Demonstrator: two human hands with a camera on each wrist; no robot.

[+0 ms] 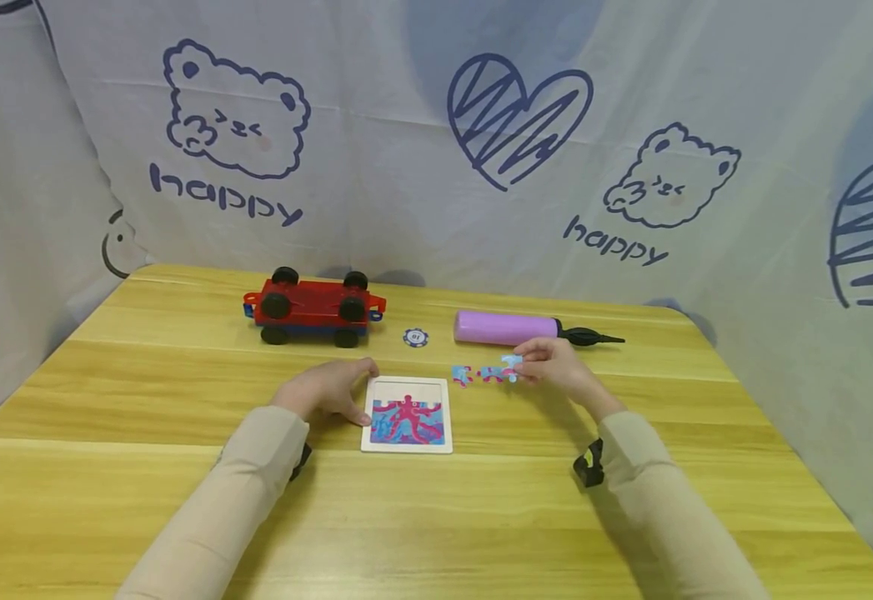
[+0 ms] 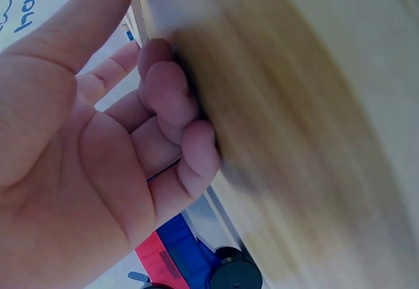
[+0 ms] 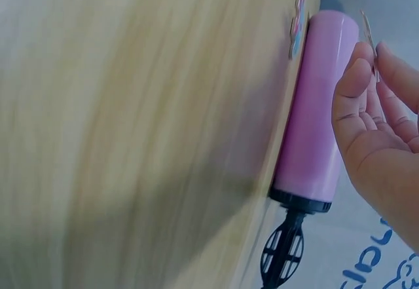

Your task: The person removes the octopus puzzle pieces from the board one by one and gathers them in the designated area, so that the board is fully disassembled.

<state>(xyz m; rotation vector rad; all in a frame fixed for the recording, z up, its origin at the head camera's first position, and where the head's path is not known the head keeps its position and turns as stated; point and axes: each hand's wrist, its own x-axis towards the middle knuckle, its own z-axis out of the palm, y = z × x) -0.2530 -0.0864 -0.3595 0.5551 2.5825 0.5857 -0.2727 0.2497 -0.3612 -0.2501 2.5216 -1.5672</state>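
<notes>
A white-framed jigsaw puzzle [image 1: 408, 448] with a pink octopus on blue lies on the table, its upper strip bare of pieces. My left hand [image 1: 325, 390] rests at its left side, thumb at the left edge and a finger by the upper left corner. In the left wrist view the other fingers are loosely bent against the tabletop. My right hand [image 1: 556, 367] pinches a light-blue and pink puzzle piece [image 1: 511, 362] between thumb and fingers, raised off the table in the right wrist view. Two loose puzzle pieces, one at the left [image 1: 462, 376] and one nearer the hand [image 1: 490, 374], lie below it.
Behind the left hand a red and blue toy cart [image 1: 304, 307] lies with its black wheels up. A poker chip [image 1: 416, 337] sits right of it. Beyond the right hand lies a purple hand pump [image 1: 505, 327] with a black nozzle. A printed cloth [image 1: 398, 167] hangs behind the table.
</notes>
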